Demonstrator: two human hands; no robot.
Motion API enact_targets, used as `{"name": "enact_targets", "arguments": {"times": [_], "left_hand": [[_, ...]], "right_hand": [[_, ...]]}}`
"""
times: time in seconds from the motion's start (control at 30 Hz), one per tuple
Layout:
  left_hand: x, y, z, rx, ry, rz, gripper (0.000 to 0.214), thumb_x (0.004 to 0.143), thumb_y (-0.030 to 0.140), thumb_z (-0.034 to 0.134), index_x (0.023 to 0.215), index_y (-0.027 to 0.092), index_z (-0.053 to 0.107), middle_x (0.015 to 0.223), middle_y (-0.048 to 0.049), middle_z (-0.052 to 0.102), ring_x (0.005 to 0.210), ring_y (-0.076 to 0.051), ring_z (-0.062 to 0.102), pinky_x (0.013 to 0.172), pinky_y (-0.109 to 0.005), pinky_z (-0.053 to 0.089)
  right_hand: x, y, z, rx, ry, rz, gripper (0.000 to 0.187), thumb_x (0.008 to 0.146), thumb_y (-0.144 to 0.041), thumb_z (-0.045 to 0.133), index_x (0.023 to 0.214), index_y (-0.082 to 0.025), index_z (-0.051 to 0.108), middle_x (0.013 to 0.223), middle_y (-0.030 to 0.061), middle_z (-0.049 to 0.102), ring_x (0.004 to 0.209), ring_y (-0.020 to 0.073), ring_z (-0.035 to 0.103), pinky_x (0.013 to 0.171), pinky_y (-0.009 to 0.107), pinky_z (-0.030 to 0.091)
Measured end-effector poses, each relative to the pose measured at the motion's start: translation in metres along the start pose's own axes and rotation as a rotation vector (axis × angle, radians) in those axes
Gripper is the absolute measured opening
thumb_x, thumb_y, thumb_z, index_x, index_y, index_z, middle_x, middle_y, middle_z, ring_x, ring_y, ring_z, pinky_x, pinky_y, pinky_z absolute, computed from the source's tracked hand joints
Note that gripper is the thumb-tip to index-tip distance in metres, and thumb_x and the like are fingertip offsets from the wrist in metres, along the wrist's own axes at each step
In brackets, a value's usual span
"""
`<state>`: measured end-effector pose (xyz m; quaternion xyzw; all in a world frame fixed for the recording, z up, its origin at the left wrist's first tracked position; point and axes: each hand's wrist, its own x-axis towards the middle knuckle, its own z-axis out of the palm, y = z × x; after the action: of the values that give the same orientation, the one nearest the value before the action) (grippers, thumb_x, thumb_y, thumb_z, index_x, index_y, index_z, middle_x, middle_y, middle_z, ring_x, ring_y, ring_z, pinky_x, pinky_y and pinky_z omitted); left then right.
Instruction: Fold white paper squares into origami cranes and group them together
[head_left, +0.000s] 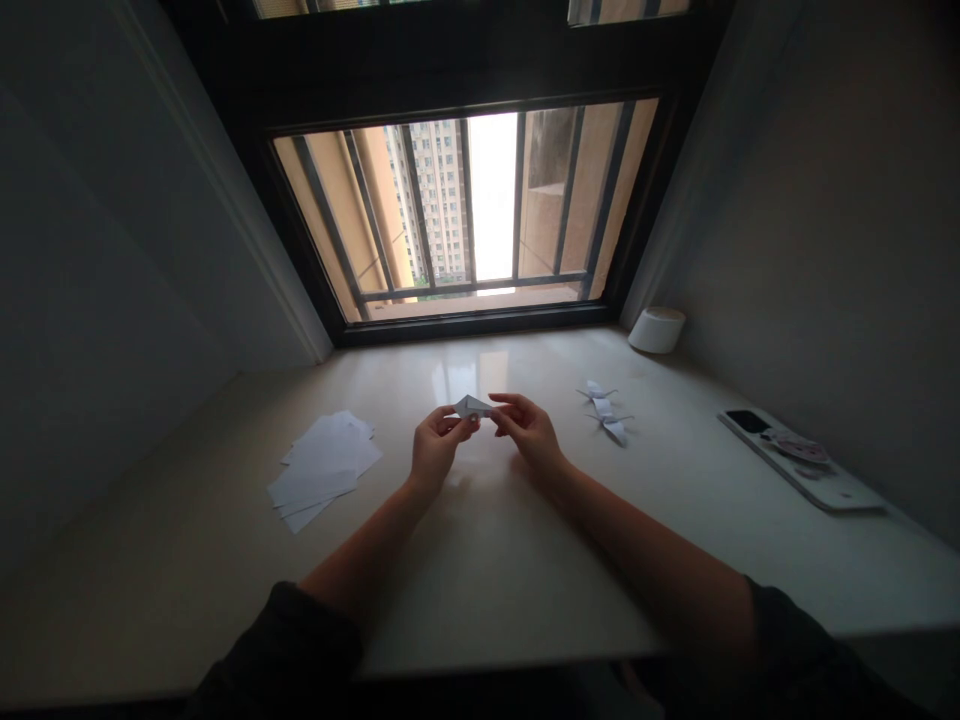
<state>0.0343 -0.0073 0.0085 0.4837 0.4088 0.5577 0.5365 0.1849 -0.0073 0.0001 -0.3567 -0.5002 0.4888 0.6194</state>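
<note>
Part-folded paper (pixel 472 405) sits at dial centre over the worktop (pixel 480 570), pinched by left grip (pixel 436 442) and right grip (pixel 534 432). Two folded figures (pixel 602 408), 3 o'clock, look finished; sheets (pixel 322 462), 8 o'clock, look unfolded. No readable brands, labels or writing, phone (pixel 814 478) at 3 o'clock included.

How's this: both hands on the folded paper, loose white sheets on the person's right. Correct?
Wrong side: the loose white sheets lie on the person's left, as the head view shows. The left hand and right hand are both on the folded paper, as stated.
</note>
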Motion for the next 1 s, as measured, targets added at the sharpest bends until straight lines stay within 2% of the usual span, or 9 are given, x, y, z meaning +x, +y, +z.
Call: {"name": "enact_targets", "arguments": {"times": [0.1, 0.2, 0.37, 0.6, 0.73, 1.0], "left_hand": [[-0.0031, 0.0011, 0.0036, -0.006, 0.007, 0.036, 0.032, 0.065, 0.030, 0.075, 0.090, 0.014, 0.063, 0.077, -0.0069, 0.071, 0.076, -0.019, 0.066, 0.074, -0.031, 0.049], [-0.0057, 0.0008, 0.0061, 0.015, -0.001, 0.078, 0.031, 0.066, 0.029, 0.075, 0.090, 0.015, 0.063, 0.075, -0.0052, 0.070, 0.073, -0.017, 0.066, 0.072, -0.030, 0.050], [-0.0062, 0.0011, 0.0066, 0.027, -0.027, 0.110, 0.030, 0.067, 0.029, 0.074, 0.091, 0.015, 0.062, 0.076, -0.0057, 0.070, 0.076, -0.019, 0.067, 0.075, -0.033, 0.050], [-0.0038, -0.0005, 0.0057, -0.005, -0.019, 0.048, 0.033, 0.065, 0.029, 0.075, 0.091, 0.015, 0.063, 0.077, -0.0069, 0.071, 0.078, -0.021, 0.068, 0.076, -0.034, 0.049], [-0.0029, 0.0007, 0.0055, -0.021, 0.001, 0.013, 0.036, 0.063, 0.030, 0.076, 0.092, 0.014, 0.063, 0.077, -0.0076, 0.071, 0.077, -0.021, 0.068, 0.076, -0.035, 0.049], [-0.0004, 0.0008, 0.0008, -0.014, 0.015, -0.040, 0.043, 0.061, 0.035, 0.077, 0.094, 0.013, 0.064, 0.080, -0.0093, 0.071, 0.079, -0.022, 0.068, 0.078, -0.037, 0.049]], "right_hand": [[-0.0023, 0.0002, 0.0031, 0.037, 0.004, 0.031, 0.049, 0.060, -0.031, 0.078, 0.105, -0.022, 0.062, 0.077, 0.0006, 0.066, 0.064, 0.0132, 0.058, 0.061, 0.028, 0.048], [-0.0039, 0.0006, 0.0057, 0.095, 0.044, 0.057, 0.052, 0.055, -0.029, 0.080, 0.104, -0.022, 0.062, 0.076, -0.0008, 0.065, 0.062, 0.0123, 0.057, 0.062, 0.028, 0.047], [-0.0048, 0.0004, 0.0068, 0.173, 0.083, 0.120, 0.042, 0.055, -0.028, 0.079, 0.093, -0.021, 0.065, 0.073, -0.0007, 0.066, 0.067, 0.0143, 0.060, 0.066, 0.029, 0.046], [-0.0057, -0.0025, 0.0083, 0.157, 0.144, 0.133, 0.030, 0.056, -0.027, 0.076, 0.083, -0.020, 0.067, 0.071, 0.0002, 0.067, 0.063, 0.0133, 0.056, 0.057, 0.026, 0.041], [-0.0050, -0.0031, 0.0067, 0.124, 0.113, 0.097, 0.027, 0.058, -0.027, 0.073, 0.084, -0.020, 0.069, 0.071, 0.0015, 0.067, 0.062, 0.0133, 0.054, 0.054, 0.026, 0.039], [-0.0036, -0.0053, 0.0044, 0.046, 0.031, 0.044, 0.035, 0.065, -0.041, 0.070, 0.092, -0.019, 0.069, 0.075, 0.0039, 0.070, 0.051, 0.0118, 0.051, 0.054, 0.030, 0.046]]}}
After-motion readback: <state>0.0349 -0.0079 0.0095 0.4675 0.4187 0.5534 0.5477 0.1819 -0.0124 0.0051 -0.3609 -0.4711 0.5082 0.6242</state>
